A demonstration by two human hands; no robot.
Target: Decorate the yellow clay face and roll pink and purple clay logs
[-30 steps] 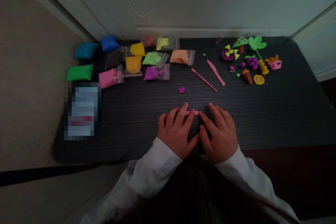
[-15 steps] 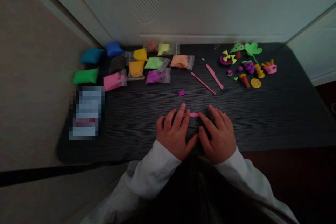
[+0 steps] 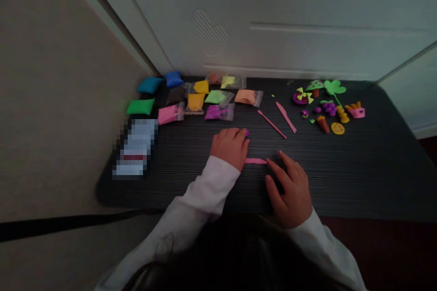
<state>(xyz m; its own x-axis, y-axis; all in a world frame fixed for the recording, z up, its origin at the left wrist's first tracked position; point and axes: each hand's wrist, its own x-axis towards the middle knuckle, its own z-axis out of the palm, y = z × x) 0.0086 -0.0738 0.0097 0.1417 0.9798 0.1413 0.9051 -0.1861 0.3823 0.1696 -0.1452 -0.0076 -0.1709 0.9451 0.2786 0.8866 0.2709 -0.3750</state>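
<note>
A thin strip of pink clay (image 3: 256, 161) lies flat on the dark table, its left part hidden behind my left hand (image 3: 229, 146). That hand is closed, fingers bent together at a small purple clay piece (image 3: 247, 132) that peeks out at the fingertips. My right hand (image 3: 289, 191) is open with its fingers spread, the index fingertip touching the right end of the pink strip. Beyond the hands lie a pink clay knife (image 3: 286, 117) and a slim pink modelling stick (image 3: 272, 124).
Bags of coloured clay, such as a pink one (image 3: 169, 114) and a purple one (image 3: 218, 112), fill the back left. A blurred-out phone (image 3: 136, 148) lies at the left edge. Small clay figures, including a green clover (image 3: 334, 86) and a yellow disc (image 3: 337, 128), stand back right.
My left hand has left the pink strip and moved forward to the purple piece, its fingers closing. My right hand stays at the strip's right end. The view has shifted.
</note>
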